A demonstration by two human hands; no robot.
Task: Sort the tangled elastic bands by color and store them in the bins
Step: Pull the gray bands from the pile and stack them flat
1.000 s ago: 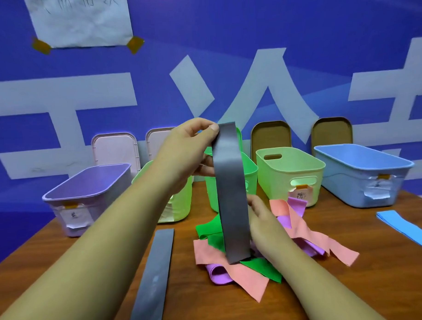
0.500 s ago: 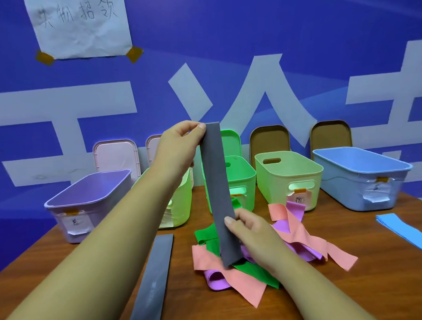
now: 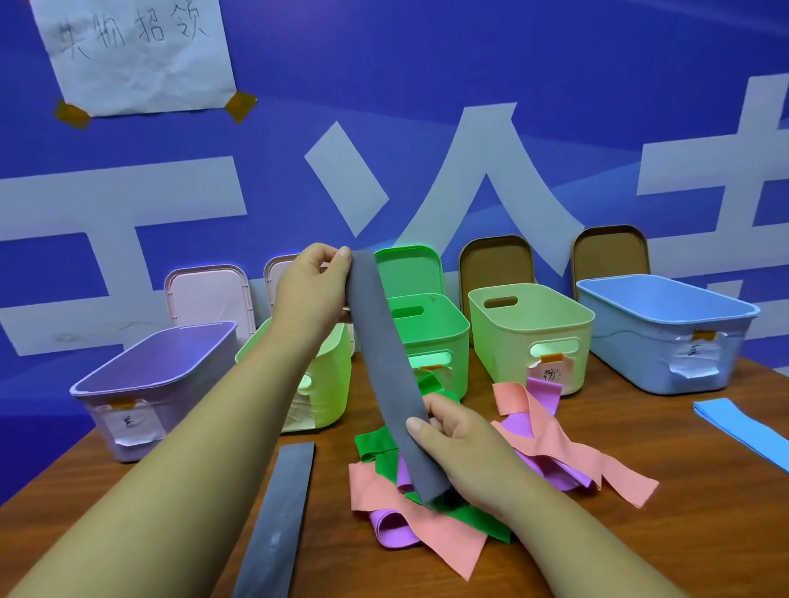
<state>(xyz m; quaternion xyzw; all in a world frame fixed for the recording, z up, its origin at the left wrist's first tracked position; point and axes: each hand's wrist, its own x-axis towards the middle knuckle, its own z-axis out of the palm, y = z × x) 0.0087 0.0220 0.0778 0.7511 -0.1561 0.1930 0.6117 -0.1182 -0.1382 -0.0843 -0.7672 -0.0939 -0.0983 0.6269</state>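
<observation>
grey band [image 3: 388,366]: flat, matte, slanting above the tangled pile [image 3: 457,489] on the table [image 3: 661,549] | my left hand [image 3: 312,292] pinches its top | my right hand [image 3: 460,444] grips its lower end

Found five bins [image 3: 452,341] in a row at the back of the counter [image 3: 616,559], lids [image 3: 494,268] propped behind against the wall [image 3: 465,72]. Saw the tangled pile [image 3: 436,534] before the middle bins, one flat band [image 3: 275,526] left of it, a folded band [image 3: 755,434] far right.

left hand [image 3: 309,286] pinches grey band [image 3: 388,370] top | right hand [image 3: 460,444] grips lower end (above tangled pile [image 3: 436,512])
</observation>
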